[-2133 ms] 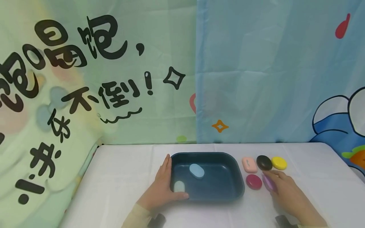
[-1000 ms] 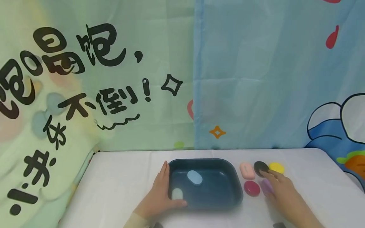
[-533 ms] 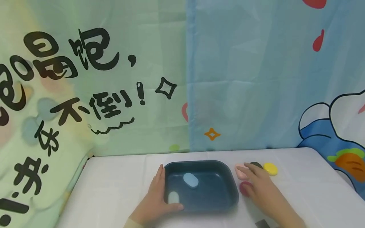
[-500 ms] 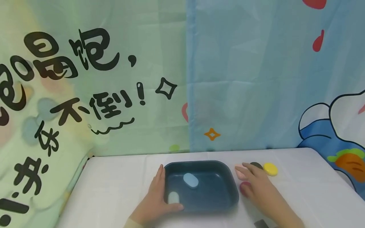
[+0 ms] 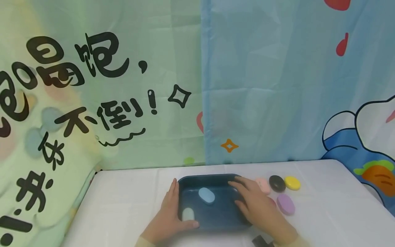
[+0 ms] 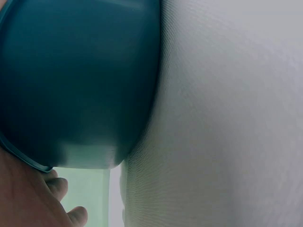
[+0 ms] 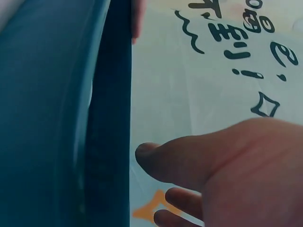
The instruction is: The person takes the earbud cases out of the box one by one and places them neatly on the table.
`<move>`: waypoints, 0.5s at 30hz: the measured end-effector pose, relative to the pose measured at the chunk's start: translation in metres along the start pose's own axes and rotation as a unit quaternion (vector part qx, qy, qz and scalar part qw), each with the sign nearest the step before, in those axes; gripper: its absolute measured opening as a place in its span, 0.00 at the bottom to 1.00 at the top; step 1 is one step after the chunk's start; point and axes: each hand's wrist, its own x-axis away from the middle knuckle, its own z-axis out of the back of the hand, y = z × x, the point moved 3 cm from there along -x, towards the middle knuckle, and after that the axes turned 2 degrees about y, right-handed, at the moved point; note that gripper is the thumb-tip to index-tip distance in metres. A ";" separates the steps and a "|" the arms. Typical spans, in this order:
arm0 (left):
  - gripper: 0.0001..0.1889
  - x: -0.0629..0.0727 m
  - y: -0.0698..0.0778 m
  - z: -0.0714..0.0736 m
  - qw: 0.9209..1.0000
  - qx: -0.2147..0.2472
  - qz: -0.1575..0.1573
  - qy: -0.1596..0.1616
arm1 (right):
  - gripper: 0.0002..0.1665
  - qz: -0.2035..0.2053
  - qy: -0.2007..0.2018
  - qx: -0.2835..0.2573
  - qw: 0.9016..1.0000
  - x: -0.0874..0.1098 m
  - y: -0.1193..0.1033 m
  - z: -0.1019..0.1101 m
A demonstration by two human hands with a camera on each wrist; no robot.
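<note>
A dark blue rectangular tray (image 5: 216, 219) stands on the white table. My left hand (image 5: 168, 214) lies along its left wall, fingers straight and the thumb across the near rim. Inside are a light blue oval piece (image 5: 206, 196), like a soap bar, and a pale green one (image 5: 188, 214) by the near left corner. Over the tray's right side, my right hand (image 5: 257, 206) spreads its fingers; the right wrist view has nothing between thumb (image 7: 175, 158) and fingers. Beside it lie smooth pieces: pink (image 5: 263, 185), black (image 5: 277, 183), yellow (image 5: 292, 183), purple (image 5: 286, 204). A magenta one is mostly hidden.
White cloth covers the table (image 5: 123, 195). Behind it hangs a printed green and blue curtain (image 5: 253, 85), with more green fabric (image 5: 37, 192) down the left side. A dark strap-like piece (image 5: 260, 241) shows under the right wrist.
From the purple piece, my right hand has passed over the black and pink ones and leftward to the tray. My left hand keeps its place, and the head view has shifted slightly.
</note>
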 end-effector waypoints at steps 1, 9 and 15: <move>0.71 0.000 0.000 0.000 1.000 -0.001 0.000 0.000 | 0.34 0.008 0.005 -0.002 1.000 -0.002 -0.002 -0.002; 0.70 0.000 0.000 -0.002 1.000 0.000 0.011 -0.008 | 0.32 0.043 -0.001 -0.011 0.999 -0.011 -0.013 -0.019; 0.70 -0.001 0.001 -0.001 1.000 -0.001 0.002 -0.004 | 0.32 0.061 0.005 -0.019 0.998 -0.018 -0.021 -0.030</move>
